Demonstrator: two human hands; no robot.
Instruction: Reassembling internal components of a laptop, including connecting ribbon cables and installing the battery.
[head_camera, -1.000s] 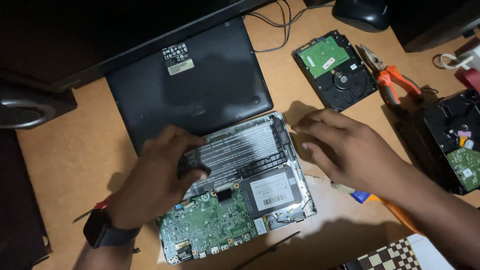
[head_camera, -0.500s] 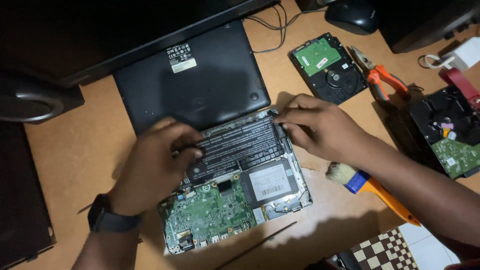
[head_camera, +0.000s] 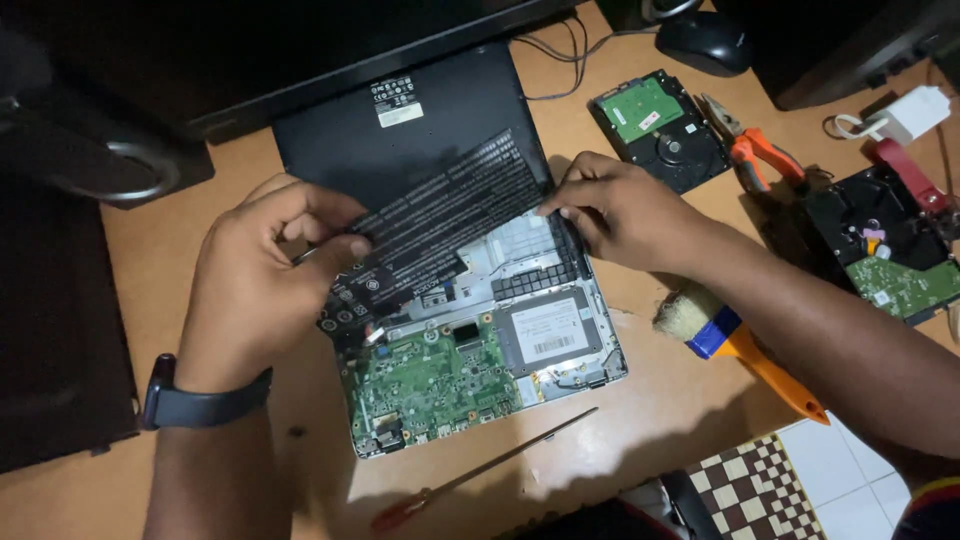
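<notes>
Head view: flat black battery (head_camera: 450, 225) (matte)

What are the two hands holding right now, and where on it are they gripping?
Both hold the flat black battery pack: the left hand pinches its left end, the right hand its right end, above the open laptop.

Warm, uneven light is cast from above onto the desk (head_camera: 650, 420), while the upper left is left in near darkness. Soft shadows are thrown beneath both forearms. Detail is kept sharp, with slight grain.
</notes>
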